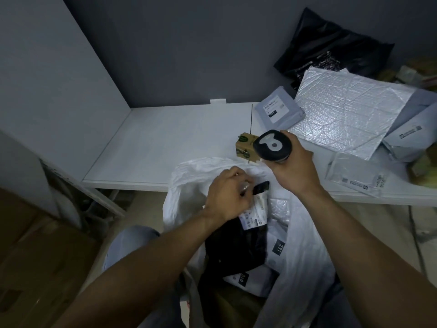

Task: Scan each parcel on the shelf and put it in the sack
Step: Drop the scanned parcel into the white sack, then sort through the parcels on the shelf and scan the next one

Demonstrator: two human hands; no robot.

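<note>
My left hand (228, 196) grips a black parcel (238, 247) with a white label, held over the mouth of the white sack (305, 256). Inside the sack lie grey parcels with dark number tags. My right hand (295, 169) holds a black and grey barcode scanner (272, 146) above the shelf's front edge. On the white shelf (165, 143) sit a small cardboard box (244, 147), a grey mailer (280, 110), a silver bubble mailer (345, 114), a clear bag parcel (357, 174) and a black bag (331, 43).
A grey wall backs the shelf, with a side panel (47, 79) at the left. More grey parcels (411, 136) pile up at the far right. Brown cardboard (35, 256) stands at the lower left beneath the shelf.
</note>
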